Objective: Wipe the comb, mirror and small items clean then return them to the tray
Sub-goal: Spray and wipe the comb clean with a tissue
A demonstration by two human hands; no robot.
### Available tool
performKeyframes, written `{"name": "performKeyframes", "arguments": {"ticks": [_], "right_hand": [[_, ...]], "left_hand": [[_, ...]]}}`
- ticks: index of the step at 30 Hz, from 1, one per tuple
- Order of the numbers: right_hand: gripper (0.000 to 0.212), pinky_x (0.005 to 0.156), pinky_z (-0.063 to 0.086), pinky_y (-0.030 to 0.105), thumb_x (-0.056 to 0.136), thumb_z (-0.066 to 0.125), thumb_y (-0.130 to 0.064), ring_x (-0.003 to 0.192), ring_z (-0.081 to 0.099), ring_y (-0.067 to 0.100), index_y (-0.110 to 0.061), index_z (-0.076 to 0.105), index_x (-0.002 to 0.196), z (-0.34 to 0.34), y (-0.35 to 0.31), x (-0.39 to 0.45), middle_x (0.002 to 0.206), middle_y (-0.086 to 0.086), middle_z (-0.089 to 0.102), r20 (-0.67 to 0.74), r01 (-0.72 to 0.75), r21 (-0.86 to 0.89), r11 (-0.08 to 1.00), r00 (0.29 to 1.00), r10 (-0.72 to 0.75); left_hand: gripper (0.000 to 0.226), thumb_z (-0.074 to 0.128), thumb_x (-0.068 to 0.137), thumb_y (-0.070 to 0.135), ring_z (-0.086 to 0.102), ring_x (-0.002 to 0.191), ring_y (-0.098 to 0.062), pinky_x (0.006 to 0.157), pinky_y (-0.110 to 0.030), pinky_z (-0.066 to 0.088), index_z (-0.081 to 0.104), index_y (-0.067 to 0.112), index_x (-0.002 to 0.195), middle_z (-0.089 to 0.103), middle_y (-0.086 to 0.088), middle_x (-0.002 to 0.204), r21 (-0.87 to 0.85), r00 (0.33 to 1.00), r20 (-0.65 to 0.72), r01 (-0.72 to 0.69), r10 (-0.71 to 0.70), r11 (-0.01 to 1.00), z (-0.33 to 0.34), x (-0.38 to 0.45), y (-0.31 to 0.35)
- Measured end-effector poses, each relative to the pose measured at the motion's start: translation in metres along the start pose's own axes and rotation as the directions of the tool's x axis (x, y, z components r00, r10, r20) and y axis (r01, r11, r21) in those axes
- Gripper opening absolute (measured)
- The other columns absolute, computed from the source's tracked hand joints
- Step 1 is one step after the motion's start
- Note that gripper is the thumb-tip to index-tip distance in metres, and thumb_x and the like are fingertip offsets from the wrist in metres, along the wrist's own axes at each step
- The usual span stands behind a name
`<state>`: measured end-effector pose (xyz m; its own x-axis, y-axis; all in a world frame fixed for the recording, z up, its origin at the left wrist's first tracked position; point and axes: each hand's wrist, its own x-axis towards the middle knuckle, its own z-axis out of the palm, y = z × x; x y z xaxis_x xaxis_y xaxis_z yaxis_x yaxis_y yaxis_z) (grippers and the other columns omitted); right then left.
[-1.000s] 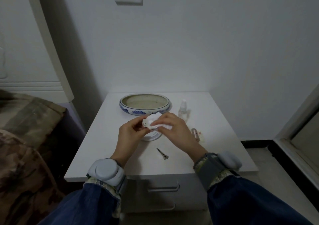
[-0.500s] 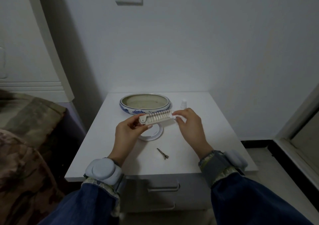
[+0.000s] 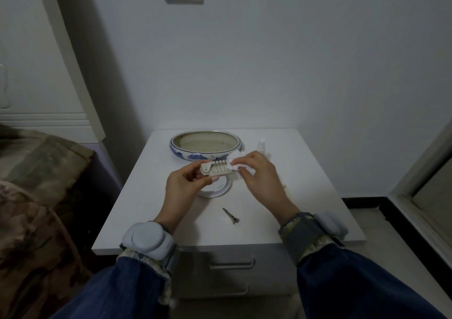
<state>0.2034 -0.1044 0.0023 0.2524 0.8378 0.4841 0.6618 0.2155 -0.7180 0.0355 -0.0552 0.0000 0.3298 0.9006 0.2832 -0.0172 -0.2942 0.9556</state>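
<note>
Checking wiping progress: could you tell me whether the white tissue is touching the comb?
Touching: the head view shows the white tissue wrapped over the comb's right end.

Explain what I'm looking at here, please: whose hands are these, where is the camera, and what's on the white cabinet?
The one camera sits on the person's head, looking down at their own bare hands, with grey bands on both wrists. The left hand holds a small comb; the right hand rubs its far end with a white wipe. On the cabinet lie a round mirror, a hair clip, a blue-and-white bowl and a small bottle.
</note>
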Motion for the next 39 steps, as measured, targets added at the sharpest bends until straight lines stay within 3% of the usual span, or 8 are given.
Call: {"name": "performKeyframes", "arguments": {"ticks": [5, 9, 13, 16, 22, 28, 33, 39], "right_hand": [[0.017, 0.083, 0.038, 0.026, 0.085, 0.058, 0.002, 0.098, 0.056, 0.031, -0.003, 0.069, 0.096, -0.006, 0.016, 0.001, 0.096, 0.018, 0.061, -0.107, -0.122, -0.099, 0.988, 0.988, 0.112], [0.017, 0.08, 0.036, 0.013, 0.085, 0.057, 0.002, 0.095, 0.057, 0.024, -0.005, 0.069, 0.095, -0.007, 0.01, 0.002, 0.096, 0.013, 0.061, -0.17, -0.121, -0.039, 0.992, 0.979, 0.113], [0.027, 0.085, 0.039, 0.01, 0.08, 0.061, 0.005, 0.091, 0.058, 0.011, -0.02, 0.068, 0.088, -0.007, -0.009, 0.001, 0.088, -0.006, 0.061, -0.007, 0.006, 0.175, 0.985, 1.0, -0.005], [0.032, 0.084, 0.039, 0.011, 0.079, 0.063, 0.003, 0.091, 0.057, 0.009, -0.025, 0.068, 0.091, -0.002, -0.013, -0.001, 0.089, -0.005, 0.062, 0.127, 0.051, 0.181, 0.982, 0.989, -0.075], [0.018, 0.081, 0.036, 0.006, 0.081, 0.063, 0.003, 0.091, 0.058, 0.019, -0.008, 0.072, 0.091, 0.0, 0.0, 0.002, 0.088, -0.001, 0.06, 0.02, 0.032, 0.061, 0.998, 0.999, -0.033], [0.017, 0.075, 0.033, -0.003, 0.082, 0.059, 0.006, 0.087, 0.055, 0.014, -0.002, 0.07, 0.092, -0.007, 0.008, 0.0, 0.095, 0.016, 0.063, -0.099, -0.116, 0.049, 0.992, 0.988, 0.121], [0.016, 0.071, 0.034, -0.003, 0.087, 0.057, -0.003, 0.09, 0.054, 0.012, -0.008, 0.069, 0.096, -0.01, 0.013, 0.003, 0.099, 0.01, 0.063, -0.148, -0.234, 0.094, 0.968, 0.958, 0.246], [0.014, 0.061, 0.045, 0.012, 0.087, 0.061, -0.006, 0.075, 0.058, 0.009, -0.017, 0.066, 0.094, -0.012, 0.003, 0.007, 0.085, -0.003, 0.064, -0.068, -0.354, 0.427, 0.832, 0.905, 0.42]], "left_hand": [[0.033, 0.072, 0.073, -0.005, 0.065, 0.073, -0.004, 0.071, -0.013, 0.051, 0.069, 0.014, 0.099, 0.073, 0.011, 0.078, -0.035, 1.0, -0.024, -0.007, 0.006, 0.999, -0.002, 0.0, 0.001], [0.033, 0.073, 0.073, -0.003, 0.064, 0.07, -0.006, 0.071, -0.016, 0.053, 0.069, 0.018, 0.097, 0.073, 0.009, 0.078, -0.026, 1.0, -0.029, -0.013, 0.012, 1.0, -0.003, 0.001, 0.001], [0.035, 0.074, 0.071, -0.003, 0.065, 0.07, -0.006, 0.074, -0.02, 0.054, 0.07, 0.017, 0.099, 0.072, 0.006, 0.079, 0.015, 1.0, -0.002, -0.007, 0.007, 1.0, -0.001, 0.001, -0.002], [0.037, 0.074, 0.07, -0.004, 0.066, 0.074, -0.004, 0.074, -0.015, 0.052, 0.069, 0.021, 0.097, 0.073, 0.012, 0.079, 0.02, 0.999, 0.036, -0.017, 0.016, 1.0, 0.001, 0.0, -0.001], [0.037, 0.075, 0.07, -0.002, 0.068, 0.083, -0.007, 0.079, -0.017, 0.052, 0.069, 0.01, 0.104, 0.074, 0.009, 0.085, 0.015, 1.0, 0.012, 0.002, -0.002, 1.0, 0.0, 0.001, -0.003], [0.032, 0.072, 0.074, -0.003, 0.066, 0.073, -0.003, 0.07, -0.013, 0.051, 0.068, 0.018, 0.098, 0.073, 0.012, 0.078, -0.065, 1.0, -0.012, 0.002, -0.003, 0.998, 0.0, -0.002, 0.005], [0.029, 0.07, 0.077, -0.001, 0.066, 0.073, -0.003, 0.068, -0.013, 0.051, 0.067, 0.021, 0.095, 0.073, 0.012, 0.079, -0.127, 0.998, -0.061, 0.012, -0.019, 0.992, -0.001, 0.0, 0.008], [0.014, 0.07, 0.078, 0.006, 0.066, 0.072, -0.009, 0.068, -0.016, 0.051, 0.068, 0.014, 0.09, 0.072, 0.003, 0.081, -0.139, 0.997, -0.043, 0.062, -0.068, 0.988, 0.0, 0.001, 0.004]]}}
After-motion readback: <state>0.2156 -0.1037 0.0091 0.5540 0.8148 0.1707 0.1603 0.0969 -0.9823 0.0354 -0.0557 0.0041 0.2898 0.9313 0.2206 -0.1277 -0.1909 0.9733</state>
